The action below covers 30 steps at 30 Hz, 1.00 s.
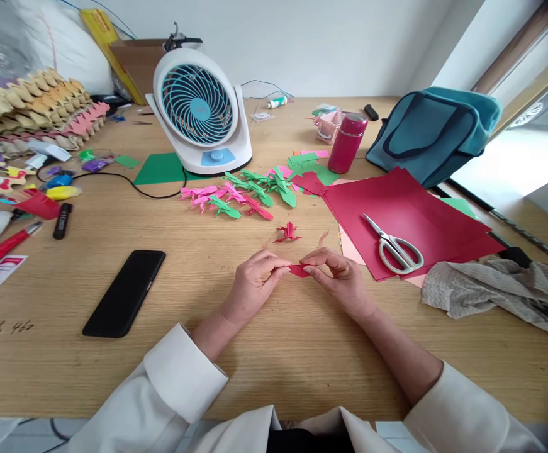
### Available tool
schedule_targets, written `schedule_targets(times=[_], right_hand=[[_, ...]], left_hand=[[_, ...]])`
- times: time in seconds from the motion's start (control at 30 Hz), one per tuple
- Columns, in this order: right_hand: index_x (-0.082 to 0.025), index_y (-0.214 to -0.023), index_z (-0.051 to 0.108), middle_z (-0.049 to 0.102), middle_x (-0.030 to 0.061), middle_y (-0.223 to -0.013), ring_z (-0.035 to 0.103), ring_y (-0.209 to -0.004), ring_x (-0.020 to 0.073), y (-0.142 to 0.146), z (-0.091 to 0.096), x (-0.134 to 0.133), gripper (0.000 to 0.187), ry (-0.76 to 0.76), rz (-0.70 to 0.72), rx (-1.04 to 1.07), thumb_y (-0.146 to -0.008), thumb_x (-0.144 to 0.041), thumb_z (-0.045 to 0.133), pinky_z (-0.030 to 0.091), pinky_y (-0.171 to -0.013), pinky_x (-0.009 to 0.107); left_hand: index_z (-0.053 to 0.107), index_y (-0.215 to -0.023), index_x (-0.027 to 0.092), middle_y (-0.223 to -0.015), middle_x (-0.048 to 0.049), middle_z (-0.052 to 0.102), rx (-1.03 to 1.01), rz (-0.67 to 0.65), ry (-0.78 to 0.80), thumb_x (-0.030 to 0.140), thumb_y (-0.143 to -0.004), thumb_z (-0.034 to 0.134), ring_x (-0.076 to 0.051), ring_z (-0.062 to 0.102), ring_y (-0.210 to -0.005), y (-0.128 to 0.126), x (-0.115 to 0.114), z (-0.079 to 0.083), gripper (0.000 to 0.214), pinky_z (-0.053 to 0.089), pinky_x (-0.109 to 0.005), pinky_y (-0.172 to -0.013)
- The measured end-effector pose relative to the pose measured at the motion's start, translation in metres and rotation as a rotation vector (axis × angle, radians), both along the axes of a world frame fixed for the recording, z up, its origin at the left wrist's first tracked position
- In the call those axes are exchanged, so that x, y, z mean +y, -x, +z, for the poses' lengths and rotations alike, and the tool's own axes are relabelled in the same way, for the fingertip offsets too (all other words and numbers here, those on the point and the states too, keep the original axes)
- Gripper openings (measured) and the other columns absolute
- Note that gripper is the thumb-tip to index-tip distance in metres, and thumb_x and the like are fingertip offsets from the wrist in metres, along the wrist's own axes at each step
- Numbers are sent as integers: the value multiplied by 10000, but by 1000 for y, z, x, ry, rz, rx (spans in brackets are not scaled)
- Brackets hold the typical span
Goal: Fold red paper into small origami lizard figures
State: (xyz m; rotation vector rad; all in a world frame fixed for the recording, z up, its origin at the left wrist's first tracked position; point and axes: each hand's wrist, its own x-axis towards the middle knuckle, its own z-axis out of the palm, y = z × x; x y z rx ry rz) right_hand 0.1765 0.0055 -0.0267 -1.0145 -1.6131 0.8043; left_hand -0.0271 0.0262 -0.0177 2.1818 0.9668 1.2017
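Head camera view, looking down on a wooden counter (311, 371): a person in pale sleeves holds a small folded piece of red paper (297, 271) between both hands, just above the counter's middle. The left hand (259, 283) pinches its left end, the grip narrow, thumb against fingertips. The right hand (337, 281) pinches the other end in an equally narrow grip. Just beyond the hands sits a small red folded figure (288, 232). Farther back lies a cluster of pink, green and red folded figures (258, 191), near a white fan (201, 110). To the right, white-handled scissors (400, 253) rest on large red sheets (363, 211), with a red bottle (348, 143) behind. To the left, a black phone (124, 294) lies flat.
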Motion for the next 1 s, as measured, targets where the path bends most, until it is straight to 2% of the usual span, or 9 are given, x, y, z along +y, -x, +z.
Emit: schedule_targets(times=[0.43,0.63,0.83,1.0], right_hand=[[-225,-876,687,707,50,-897,657,-838,195,-2,13,-4,168,13,75,-55,-940,-333,576,522,-783,349],[-228,-1000,665,679,47,-918,619,-854,190,-1,8,-1,153,13,-27,-57,-905,-343,631,504,-808,351],[-221,-879,641,649,27,-820,606,-787,178,0,6,0,90,-19,-41,-50,-909,-304,621,497,-756,334],[-228,-867,624,648,43,-841,607,-817,196,0,12,-1,101,-72,-4,-102,-934,-285,574,497,-774,359]], left_hand=[[679,-897,185,-855,-34,632,17,-19,-25,141,-891,596,-140,611,-821,-1,1,2,94,489,-267,-741],[622,-808,179,-794,-13,589,14,46,-71,106,-874,588,-135,570,-786,-1,0,5,104,462,-264,-724],[620,-796,172,-791,-10,574,22,25,-94,63,-845,594,-123,562,-761,-3,-1,4,123,457,-248,-701],[644,-845,179,-825,-25,599,48,10,-109,77,-845,592,-140,588,-799,-2,-1,2,115,484,-272,-741]])
